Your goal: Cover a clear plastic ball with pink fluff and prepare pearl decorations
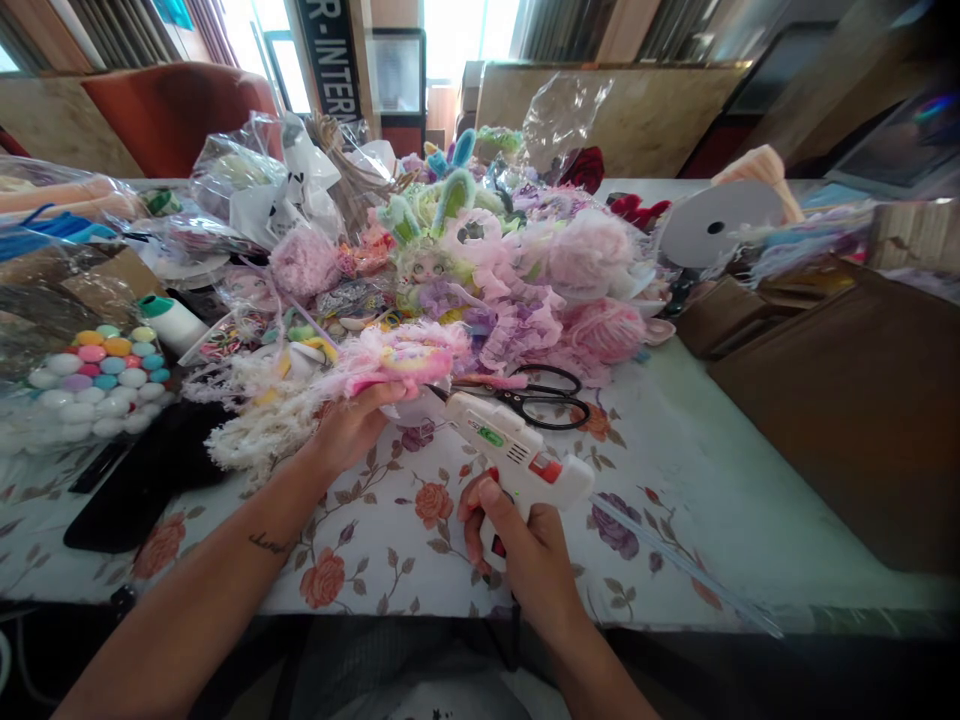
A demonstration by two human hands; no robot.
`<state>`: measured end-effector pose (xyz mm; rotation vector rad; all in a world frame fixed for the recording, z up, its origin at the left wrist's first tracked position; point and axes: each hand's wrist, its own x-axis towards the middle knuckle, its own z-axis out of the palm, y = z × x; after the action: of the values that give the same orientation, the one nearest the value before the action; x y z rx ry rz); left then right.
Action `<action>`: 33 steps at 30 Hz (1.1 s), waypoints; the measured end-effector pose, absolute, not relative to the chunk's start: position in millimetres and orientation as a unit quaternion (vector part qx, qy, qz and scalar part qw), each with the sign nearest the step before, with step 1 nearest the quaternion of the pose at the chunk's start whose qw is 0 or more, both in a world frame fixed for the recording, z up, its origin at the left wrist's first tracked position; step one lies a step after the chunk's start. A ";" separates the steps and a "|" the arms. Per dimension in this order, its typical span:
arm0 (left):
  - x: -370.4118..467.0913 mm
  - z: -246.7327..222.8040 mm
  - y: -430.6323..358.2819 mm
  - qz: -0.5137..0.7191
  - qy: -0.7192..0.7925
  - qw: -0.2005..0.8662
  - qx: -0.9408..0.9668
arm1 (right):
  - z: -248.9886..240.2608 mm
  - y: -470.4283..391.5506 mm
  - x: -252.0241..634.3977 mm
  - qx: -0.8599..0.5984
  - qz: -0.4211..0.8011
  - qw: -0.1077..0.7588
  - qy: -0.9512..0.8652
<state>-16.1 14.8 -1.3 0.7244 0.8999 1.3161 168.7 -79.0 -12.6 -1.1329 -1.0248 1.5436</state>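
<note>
Wrapped round the grip of a white hot glue gun (517,455) is my right hand (517,540). A clear glue stick (675,560) trails from the gun's back end down to the right. The gun's dark nozzle points left, close to a fluffy pink piece with yellow trim (401,355). My left hand (364,425) holds that fluffy piece from below, its fingers mostly hidden under it. Something white and rounded shows beneath the piece. Black-handled scissors (551,400) lie just behind the gun.
Yarn, ruffles and a doll (424,265) are heaped at the back. Cream yarn (262,410), a bag of colored pompoms (105,380) and a black phone-like slab (142,480) lie left. A cardboard box (832,420) and a white spool (716,225) stand right.
</note>
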 end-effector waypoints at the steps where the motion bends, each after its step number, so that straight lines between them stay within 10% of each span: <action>1: -16.0 -1.0 14.7 0.578 0.395 0.640 0.318 | -13.0 -78.8 168.9 -0.461 0.630 0.466 -0.416; 33: -15.6 -0.7 16.2 0.562 0.385 0.669 0.297 | -13.2 -78.5 167.4 -0.454 0.631 0.463 -0.427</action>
<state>-15.6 16.2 -0.7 0.6697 0.8691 1.2661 167.4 -78.5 -13.2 -1.1149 -1.0489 1.5498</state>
